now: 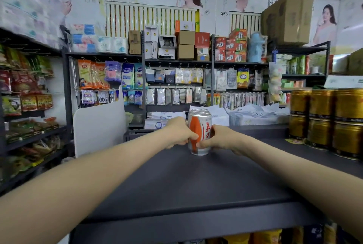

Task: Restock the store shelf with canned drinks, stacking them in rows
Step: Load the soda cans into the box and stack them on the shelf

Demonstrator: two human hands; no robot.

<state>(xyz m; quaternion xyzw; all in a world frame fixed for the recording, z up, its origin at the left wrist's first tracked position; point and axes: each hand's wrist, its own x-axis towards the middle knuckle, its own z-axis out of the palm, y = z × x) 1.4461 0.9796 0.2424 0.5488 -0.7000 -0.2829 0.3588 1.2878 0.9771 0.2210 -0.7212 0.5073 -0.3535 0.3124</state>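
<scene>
We grip the front can (pixel 199 135) with both hands (pixel 181 132) (pixel 218 139), fingers closed; next, align the row on the shelf (pixel 176 184).

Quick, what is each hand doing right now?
Left hand: closed on the orange and silver can standing on the dark shelf.
Right hand: closed on the same can.

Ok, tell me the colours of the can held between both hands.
The can is silver-white with an orange panel and red characters, seen in the head view.
</scene>
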